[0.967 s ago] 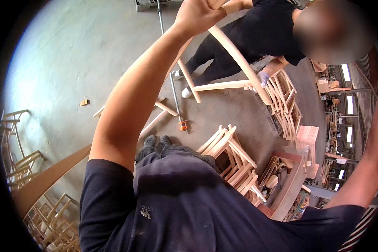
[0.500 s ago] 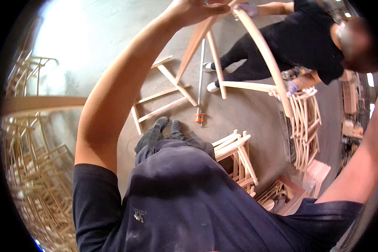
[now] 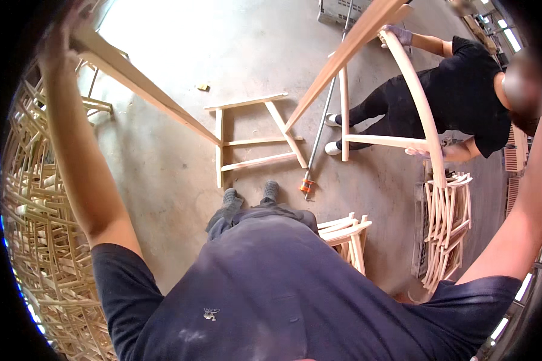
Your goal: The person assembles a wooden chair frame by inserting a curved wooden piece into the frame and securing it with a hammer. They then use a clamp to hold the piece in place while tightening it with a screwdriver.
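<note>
In the head view, the person's left hand is now reaching out at the upper left; half a second ago it was near the top middle. A long wooden bar, earlier crossing the left edge, is now slanting from that hand down toward the middle. A ladder-shaped wooden frame, partly hidden by the arm before, is now showing whole.

The bar is looking pale, straight and smooth. Its lower end is meeting the frame's left side; a second long bar is slanting from the top edge to the frame's right side. The frame is showing three crosspieces between two side pieces, above the person's shoes.

The bar's upper end is lying right at the left hand, seemingly touching it. Blur is hiding the fingers, so whether they are gripping cannot be told. The right forearm is rising along the right edge, its hand out of sight.

Opposite, a co-worker is holding a curved wooden piece.
</note>
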`<state>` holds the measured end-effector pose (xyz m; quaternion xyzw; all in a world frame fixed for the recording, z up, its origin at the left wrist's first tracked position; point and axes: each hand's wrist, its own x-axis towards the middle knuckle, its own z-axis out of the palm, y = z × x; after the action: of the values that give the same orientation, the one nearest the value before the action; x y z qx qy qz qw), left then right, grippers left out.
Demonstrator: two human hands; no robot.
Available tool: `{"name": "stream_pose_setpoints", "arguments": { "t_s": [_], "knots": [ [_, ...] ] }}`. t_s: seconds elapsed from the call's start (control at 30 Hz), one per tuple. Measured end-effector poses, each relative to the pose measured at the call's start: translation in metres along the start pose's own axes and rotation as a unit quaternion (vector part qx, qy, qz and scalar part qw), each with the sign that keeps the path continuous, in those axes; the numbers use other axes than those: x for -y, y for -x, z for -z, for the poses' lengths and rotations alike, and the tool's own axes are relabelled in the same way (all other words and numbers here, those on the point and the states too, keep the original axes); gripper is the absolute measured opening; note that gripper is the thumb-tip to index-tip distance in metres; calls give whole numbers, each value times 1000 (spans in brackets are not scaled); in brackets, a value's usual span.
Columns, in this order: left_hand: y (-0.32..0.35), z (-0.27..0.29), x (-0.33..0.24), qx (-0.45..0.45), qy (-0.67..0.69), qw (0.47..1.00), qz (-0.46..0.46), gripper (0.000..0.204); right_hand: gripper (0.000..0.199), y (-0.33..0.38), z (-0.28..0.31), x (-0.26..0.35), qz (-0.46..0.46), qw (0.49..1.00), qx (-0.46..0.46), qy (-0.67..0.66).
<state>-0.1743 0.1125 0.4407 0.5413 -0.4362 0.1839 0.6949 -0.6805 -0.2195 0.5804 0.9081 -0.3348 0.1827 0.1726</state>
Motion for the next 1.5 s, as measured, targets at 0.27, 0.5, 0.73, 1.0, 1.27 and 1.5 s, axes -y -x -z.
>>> {"name": "stream_pose_setpoints", "arguments": {
  "t_s": [0.27, 0.5, 0.73, 1.0, 1.27, 1.5],
  "knots": [
    [-12, -30, 9, -6, 70, 993, 92, 21, 38, -123, 50, 59, 24, 990, -40, 133],
    [-4, -19, -24, -19, 24, 988, 154, 21, 41, -172, 145, 199, 56, 982, -142, -108],
    [-9, 0, -24, -20, -6, 987, 156, 24, 36, -210, 204, 307, 69, 982, -162, -68],
    [-3, 9, -14, -15, -3, 991, 132, 24, 33, -174, 183, 396, 186, 974, -41, 125],
    [-5, 2, 9, 34, 98, 987, 126, 26, 29, -2, 72, 307, 75, 995, -61, -19],
    [-22, 8, -90, -156, -98, 951, -247, 75, 37, 221, -111, 302, -126, 958, 49, -251]
  ]
}}
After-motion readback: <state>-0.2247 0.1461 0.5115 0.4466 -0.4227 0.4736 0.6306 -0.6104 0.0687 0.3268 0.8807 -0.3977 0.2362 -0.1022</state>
